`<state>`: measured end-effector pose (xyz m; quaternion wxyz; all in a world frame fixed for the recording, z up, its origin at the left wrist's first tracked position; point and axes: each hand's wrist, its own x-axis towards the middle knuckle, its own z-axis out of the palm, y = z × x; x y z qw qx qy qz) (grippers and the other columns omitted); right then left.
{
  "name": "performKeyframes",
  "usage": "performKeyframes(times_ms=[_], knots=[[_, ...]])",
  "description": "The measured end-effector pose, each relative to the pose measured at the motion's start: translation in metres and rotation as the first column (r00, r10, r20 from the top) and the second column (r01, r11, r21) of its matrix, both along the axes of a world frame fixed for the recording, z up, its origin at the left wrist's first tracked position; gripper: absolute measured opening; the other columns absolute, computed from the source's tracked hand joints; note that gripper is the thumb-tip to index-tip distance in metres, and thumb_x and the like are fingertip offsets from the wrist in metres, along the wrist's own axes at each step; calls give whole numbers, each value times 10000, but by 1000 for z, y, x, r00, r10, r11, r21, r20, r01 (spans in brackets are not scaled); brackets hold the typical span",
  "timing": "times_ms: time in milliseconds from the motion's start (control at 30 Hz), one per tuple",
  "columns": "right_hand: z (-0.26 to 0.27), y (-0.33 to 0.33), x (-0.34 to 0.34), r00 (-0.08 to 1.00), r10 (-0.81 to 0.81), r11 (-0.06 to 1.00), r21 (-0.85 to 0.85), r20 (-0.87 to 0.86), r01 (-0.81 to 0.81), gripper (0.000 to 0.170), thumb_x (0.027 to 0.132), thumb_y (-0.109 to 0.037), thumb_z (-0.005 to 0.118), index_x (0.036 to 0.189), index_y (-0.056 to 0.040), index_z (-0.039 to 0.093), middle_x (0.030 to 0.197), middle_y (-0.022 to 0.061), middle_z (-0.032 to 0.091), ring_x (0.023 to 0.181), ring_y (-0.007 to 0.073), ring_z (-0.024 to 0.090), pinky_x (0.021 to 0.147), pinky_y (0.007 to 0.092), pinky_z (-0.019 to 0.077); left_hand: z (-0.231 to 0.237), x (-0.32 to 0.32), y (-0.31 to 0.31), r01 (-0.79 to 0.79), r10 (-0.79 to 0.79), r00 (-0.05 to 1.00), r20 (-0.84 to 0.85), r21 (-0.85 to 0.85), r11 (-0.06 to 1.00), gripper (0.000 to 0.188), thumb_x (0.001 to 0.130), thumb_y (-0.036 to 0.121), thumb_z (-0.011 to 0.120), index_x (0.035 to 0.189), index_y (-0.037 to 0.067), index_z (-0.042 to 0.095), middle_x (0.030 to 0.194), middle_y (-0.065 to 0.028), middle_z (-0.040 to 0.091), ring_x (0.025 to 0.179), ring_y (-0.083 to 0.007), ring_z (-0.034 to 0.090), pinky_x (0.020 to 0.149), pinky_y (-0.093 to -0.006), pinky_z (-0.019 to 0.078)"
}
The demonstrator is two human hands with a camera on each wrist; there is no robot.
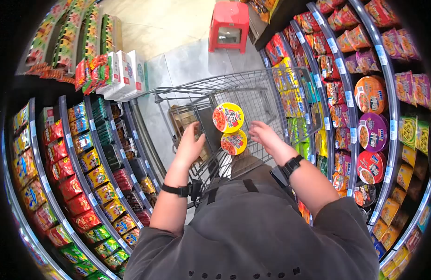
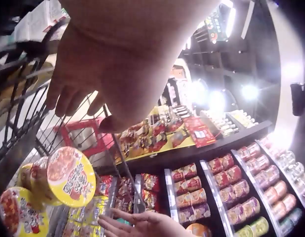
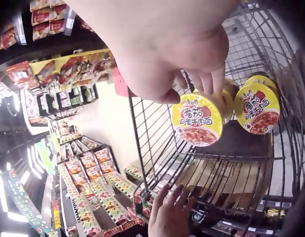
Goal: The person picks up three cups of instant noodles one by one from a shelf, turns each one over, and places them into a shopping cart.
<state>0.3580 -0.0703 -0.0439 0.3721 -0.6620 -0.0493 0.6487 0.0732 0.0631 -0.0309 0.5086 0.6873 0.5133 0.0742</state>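
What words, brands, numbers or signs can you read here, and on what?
"番茄鸡蛋牛肉面": one noodle lid.
"番茄鸡蛋牛肉面": another noodle lid.
Too small or blurred: brand above those words, shelf tags, packets, hanging sign, shirt lettering.

This was a shop: shelves (image 1: 388, 154) of bright packets (image 1: 77, 204) and noodle tubs (image 1: 370, 93), edged with small labels (image 1: 349, 99), curved down both sides of the head view, with a wire cart (image 1: 271, 88) at its centre.
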Motion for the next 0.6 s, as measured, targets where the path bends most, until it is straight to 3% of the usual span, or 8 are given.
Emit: performKeyframes(times_ms=[100,267,400,467,567,600], knots=[[-33,15,2,1000,3,1000,-29,-12,-3,645,965,-174,591,1559,-26,388,1413,131,554,1326,221,523,1062,364,451,-46,32,4,18,-19,1000,-8,-70,997,599,937,187,678,1458,-20,469,1358,-267,604,1255,-383,603,1086,-421,472],[-25,44,0,987,-55,998,-6,-153,55,702,965,-159,575,1599,-13,310,1512,151,495,1429,261,454,1137,387,383,-98,69,5,8,-10,999,-33,-58,998,652,931,184,672,1488,-55,430,1439,-304,545,1361,-406,534,1148,-427,424],[-29,48,0,962,-127,991,0,-240,131,672,981,-154,555,1592,-14,315,1500,146,504,1426,270,458,1148,397,371,-103,73,5,28,-28,1000,2,-4,1000,655,923,168,674,1489,-53,430,1450,-296,540,1367,-407,528,1167,-416,405],[-36,47,-2,982,-144,989,-60,-123,137,516,982,-139,582,1466,-3,470,1328,138,633,1198,229,646,991,346,520,-96,69,4,16,-15,1000,25,-38,999,648,923,154,671,1489,-52,432,1450,-285,548,1370,-391,532,1168,-410,404],[-5,47,8,981,-1,998,-68,-192,-12,560,1005,-144,529,1533,-8,404,1398,141,576,1281,248,589,1058,392,495,-67,62,3,-7,17,995,98,-103,995,634,930,128,664,1493,-46,429,1450,-260,564,1373,-358,541,1165,-402,406],[-6,44,8,982,32,999,-36,-188,-39,554,1007,-133,517,1536,-7,411,1352,141,609,1166,239,657,970,376,561,-51,59,3,-7,29,989,146,-145,989,628,936,117,659,1497,-42,424,1450,-248,573,1374,-339,545,1162,-401,409]])
